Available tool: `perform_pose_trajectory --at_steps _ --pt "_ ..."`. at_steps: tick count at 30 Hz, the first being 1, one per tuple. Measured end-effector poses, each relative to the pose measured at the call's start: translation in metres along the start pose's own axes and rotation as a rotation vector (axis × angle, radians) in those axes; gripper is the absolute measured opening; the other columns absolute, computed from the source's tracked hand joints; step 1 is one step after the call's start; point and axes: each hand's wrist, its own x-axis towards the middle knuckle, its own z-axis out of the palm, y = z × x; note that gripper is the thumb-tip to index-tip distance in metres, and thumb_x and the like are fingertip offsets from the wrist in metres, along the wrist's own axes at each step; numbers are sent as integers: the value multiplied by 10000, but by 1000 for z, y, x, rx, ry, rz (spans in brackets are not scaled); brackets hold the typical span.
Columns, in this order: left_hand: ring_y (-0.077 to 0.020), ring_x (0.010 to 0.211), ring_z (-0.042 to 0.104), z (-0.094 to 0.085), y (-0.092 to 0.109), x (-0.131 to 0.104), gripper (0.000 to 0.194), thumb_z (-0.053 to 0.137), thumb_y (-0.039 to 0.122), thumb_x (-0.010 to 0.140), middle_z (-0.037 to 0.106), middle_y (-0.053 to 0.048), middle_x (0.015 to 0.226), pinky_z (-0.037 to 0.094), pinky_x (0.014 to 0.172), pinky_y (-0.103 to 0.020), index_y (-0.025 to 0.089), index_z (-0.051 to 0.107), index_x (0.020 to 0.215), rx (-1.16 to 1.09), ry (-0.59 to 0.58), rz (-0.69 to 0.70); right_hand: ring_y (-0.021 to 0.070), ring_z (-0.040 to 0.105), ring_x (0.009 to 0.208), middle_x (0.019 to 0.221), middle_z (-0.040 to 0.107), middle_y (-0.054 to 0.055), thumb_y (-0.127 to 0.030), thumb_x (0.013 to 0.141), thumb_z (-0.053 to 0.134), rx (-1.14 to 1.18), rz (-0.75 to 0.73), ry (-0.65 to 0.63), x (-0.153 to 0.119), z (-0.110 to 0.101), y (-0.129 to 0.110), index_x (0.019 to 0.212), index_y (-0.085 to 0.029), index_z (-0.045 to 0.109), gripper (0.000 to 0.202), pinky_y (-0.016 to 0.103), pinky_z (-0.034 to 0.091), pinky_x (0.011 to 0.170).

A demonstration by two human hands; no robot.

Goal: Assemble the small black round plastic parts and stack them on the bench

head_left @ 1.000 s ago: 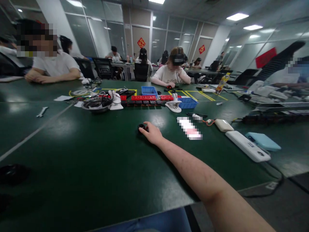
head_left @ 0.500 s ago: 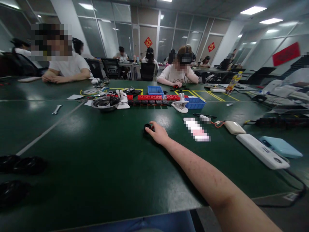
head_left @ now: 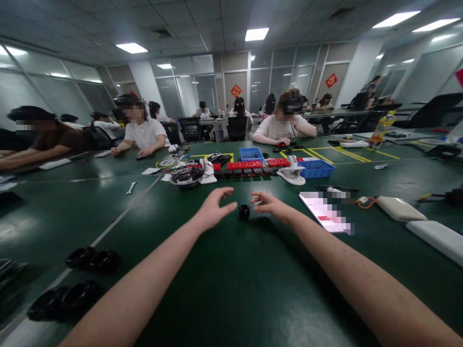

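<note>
A small round black part (head_left: 244, 211), perhaps a ring or roller, rests on the green tabletop (head_left: 217, 289) between my hands. My left hand (head_left: 214, 208) is open just left of it, thumb and fingers spread apart. From the right, my right hand (head_left: 270, 204) hovers close beside the part, its fingers apart and holding nothing. Neither hand visibly touches the part. Several larger black ring-shaped pieces (head_left: 80, 258) lie in pairs to the left, beyond my left forearm.
Ahead lie a red and black row of blocks (head_left: 246, 165), blue bins (head_left: 316, 168), a white clamp stand (head_left: 292, 171) and a dish of cables (head_left: 186, 177). A phone (head_left: 318, 212) and a white power bank (head_left: 400, 209) are right. A wrench (head_left: 131, 188) lies left. People sit opposite.
My right hand has let go of the small black part and now sits apart from it. My left hand has come into view. The camera view has turned left and upward.
</note>
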Motion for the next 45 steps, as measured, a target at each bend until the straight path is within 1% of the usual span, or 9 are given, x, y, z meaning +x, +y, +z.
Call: perform_pose_trajectory --at_steps 5,11,16,24,31,34,37,41,45 --pt "-202 917 489 20 -19 7 627 640 436 593 502 -73 1030 420 788 -324 190 444 1135 25 -256 -33 102 500 744 1014 499 31 -128 590 595 23 35 -238 8 -8 1 1179 -191 382 630 263 405 722" --pt "-181 867 508 36 -20 21 465 662 403 566 537 -44 960 415 750 -268 188 556 965 -44 -224 -28 127 503 810 970 520 20 -119 605 577 -4 9 -313 17 -3 6 1149 -180 426 568 261 396 743" --pt "-174 826 520 41 -21 24 340 633 374 610 568 -25 878 399 726 -266 194 596 896 -84 -233 -48 131 508 729 829 562 -7 -136 632 570 -213 -37 -344 18 0 -2 1047 -186 520 421 238 392 662" --pt "-181 823 506 48 -28 22 338 684 361 548 557 -18 845 374 708 -262 178 589 817 -98 -145 -60 114 467 627 688 522 -24 -195 618 603 -382 -67 -225 20 11 0 780 -148 572 171 200 348 547" --pt "-177 795 500 56 -22 17 334 683 368 539 546 -14 815 361 673 -261 174 556 780 -7 -33 -163 108 441 582 627 484 -37 -299 523 668 -627 -9 93 20 28 11 649 -168 464 274 188 277 480" --pt "-172 764 497 61 -22 16 350 682 388 534 531 -10 778 359 647 -258 169 528 759 34 26 -193 108 429 551 625 485 -25 -354 563 624 -785 23 220 20 40 12 643 -179 439 267 199 239 456" --pt "-173 771 493 65 -26 17 336 679 370 542 522 -12 783 364 659 -266 169 510 752 52 83 -212 121 447 577 662 506 0 -317 633 550 -896 25 316 19 50 11 652 -181 439 176 212 240 470" --pt "-185 819 484 67 -31 16 315 665 358 563 523 -18 811 372 714 -292 174 517 772 52 107 -176 148 482 646 713 524 31 -286 663 520 -924 -1 333 18 55 11 683 -172 461 129 232 295 530" --pt "-210 916 455 62 -33 14 455 688 383 525 510 -40 930 361 792 -322 188 530 904 29 82 -78 175 501 725 818 536 55 -345 587 623 -794 -74 220 13 43 9 843 -152 491 347 260 365 600"
